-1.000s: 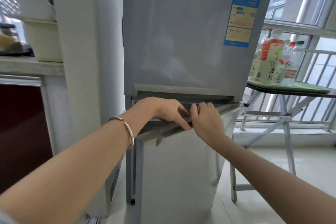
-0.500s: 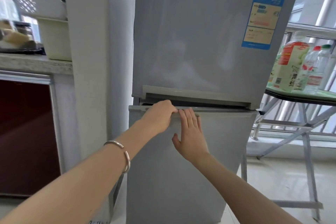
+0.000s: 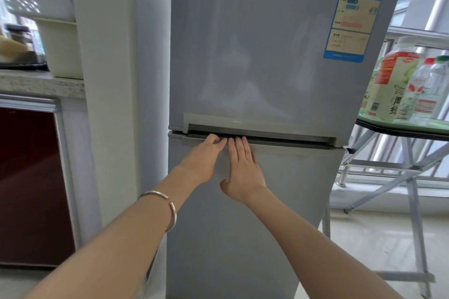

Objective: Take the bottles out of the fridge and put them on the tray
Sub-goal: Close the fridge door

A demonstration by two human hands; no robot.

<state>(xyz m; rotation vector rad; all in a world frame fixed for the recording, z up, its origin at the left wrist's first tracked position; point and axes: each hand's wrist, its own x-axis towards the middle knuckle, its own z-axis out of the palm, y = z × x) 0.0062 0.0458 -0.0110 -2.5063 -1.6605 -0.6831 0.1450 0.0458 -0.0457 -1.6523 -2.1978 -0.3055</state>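
A grey two-door fridge (image 3: 267, 56) fills the middle of the view, both doors closed. My left hand (image 3: 204, 160) and my right hand (image 3: 243, 170) lie flat against the top of the lower door (image 3: 243, 226), fingertips at the handle groove, holding nothing. To the right a pale green tray (image 3: 413, 126) rests on a folding table. On it stand a large bottle with a red and white label (image 3: 388, 85) and clear water bottles (image 3: 430, 90) with red and green caps.
A stone counter (image 3: 41, 85) with a cream bin (image 3: 60, 48) and a dark red cabinet (image 3: 29, 187) lies to the left, beyond a white pillar (image 3: 109, 80). The folding table's metal legs (image 3: 413, 201) and window railings stand at the right over a light tiled floor.
The lower fridge door was ajar a second ago and has swung shut. My right hand went from gripping its top edge to lying flat on the door front.
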